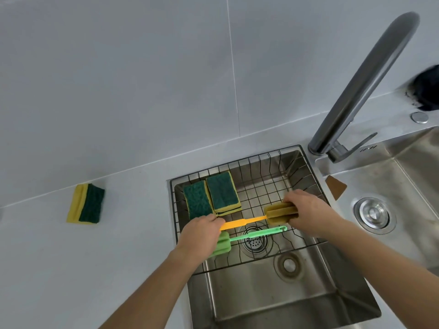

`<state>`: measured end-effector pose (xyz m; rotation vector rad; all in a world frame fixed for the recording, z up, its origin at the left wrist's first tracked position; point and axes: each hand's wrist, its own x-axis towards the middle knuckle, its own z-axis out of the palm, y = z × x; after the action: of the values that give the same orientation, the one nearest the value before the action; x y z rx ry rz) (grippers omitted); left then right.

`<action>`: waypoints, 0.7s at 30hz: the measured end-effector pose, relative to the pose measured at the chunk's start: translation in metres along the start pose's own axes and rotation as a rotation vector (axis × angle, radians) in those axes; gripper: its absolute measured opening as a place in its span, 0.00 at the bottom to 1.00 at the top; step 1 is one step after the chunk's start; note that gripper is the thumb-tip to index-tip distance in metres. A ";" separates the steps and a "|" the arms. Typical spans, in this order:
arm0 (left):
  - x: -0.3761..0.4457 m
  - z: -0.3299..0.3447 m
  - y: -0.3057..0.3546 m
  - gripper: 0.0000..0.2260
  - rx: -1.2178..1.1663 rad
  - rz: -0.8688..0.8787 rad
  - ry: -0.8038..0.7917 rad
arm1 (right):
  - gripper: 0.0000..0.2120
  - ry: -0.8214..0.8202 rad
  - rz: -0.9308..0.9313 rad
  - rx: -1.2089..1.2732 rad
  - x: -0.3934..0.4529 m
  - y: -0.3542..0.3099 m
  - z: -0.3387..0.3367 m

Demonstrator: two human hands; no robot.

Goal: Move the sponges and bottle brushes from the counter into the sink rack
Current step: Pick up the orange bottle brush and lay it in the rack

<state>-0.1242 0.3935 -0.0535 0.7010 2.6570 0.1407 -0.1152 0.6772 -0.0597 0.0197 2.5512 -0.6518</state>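
A black wire sink rack point(306, 167) sits over the steel sink. Two green-and-yellow sponges point(222, 192) lie at its far left, the right one on top of a small stack. An orange bottle brush point(247, 220) lies across the rack: my left hand point(202, 233) grips its handle end and my right hand point(306, 210) holds its yellow sponge head. A green bottle brush point(259, 233) lies just in front of it, its sponge head partly under my left hand. One more sponge point(86, 204) stands on its side on the counter, far left.
A tall steel faucet point(361, 86) arches over the sink's back right corner. A second basin with a drain point(374, 214) lies to the right. A dark round object point(427, 89) sits on the counter at far right. Tiled wall behind.
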 end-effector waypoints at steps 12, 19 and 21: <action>0.017 0.024 -0.008 0.08 0.054 -0.062 -0.077 | 0.18 -0.024 0.014 0.013 0.020 0.011 0.024; 0.023 0.036 -0.014 0.11 -0.072 -0.026 -0.130 | 0.18 -0.037 0.014 -0.008 0.022 0.016 0.033; 0.023 0.038 -0.015 0.14 -0.096 -0.031 -0.153 | 0.19 -0.034 0.008 -0.003 0.022 0.016 0.034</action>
<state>-0.1345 0.3921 -0.0994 0.6146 2.4962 0.1968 -0.1162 0.6739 -0.1033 0.0179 2.5179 -0.6400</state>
